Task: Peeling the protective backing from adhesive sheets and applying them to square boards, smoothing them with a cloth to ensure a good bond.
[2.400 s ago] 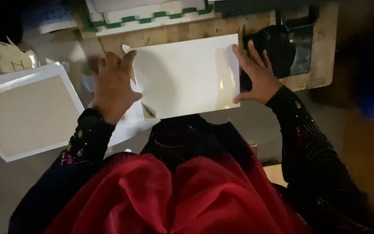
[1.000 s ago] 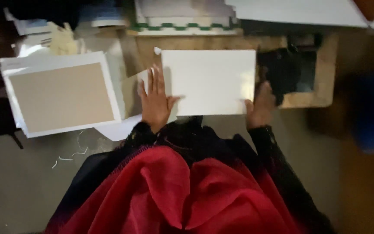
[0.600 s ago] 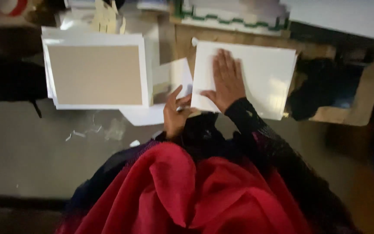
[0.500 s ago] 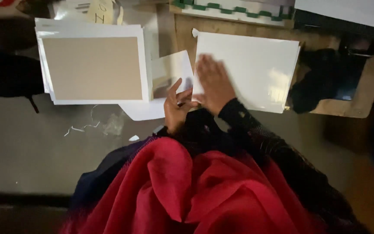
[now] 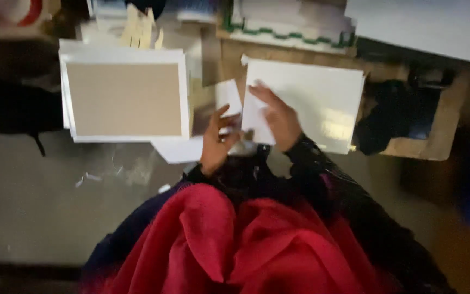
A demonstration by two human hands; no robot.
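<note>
White sheet [image 5: 311,103] under right hand [image 5: 278,117], fingers spread flat; left hand [image 5: 217,142] beside, grip unclear, blurred.

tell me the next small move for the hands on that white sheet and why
Probably the left hand should lift the sheet's near-left corner while the right hand presses it flat. The right palm lies on the large white sheet on the wooden board, and the left hand sits by that corner beside a smaller white piece. The blur hides the exact grip.
</note>
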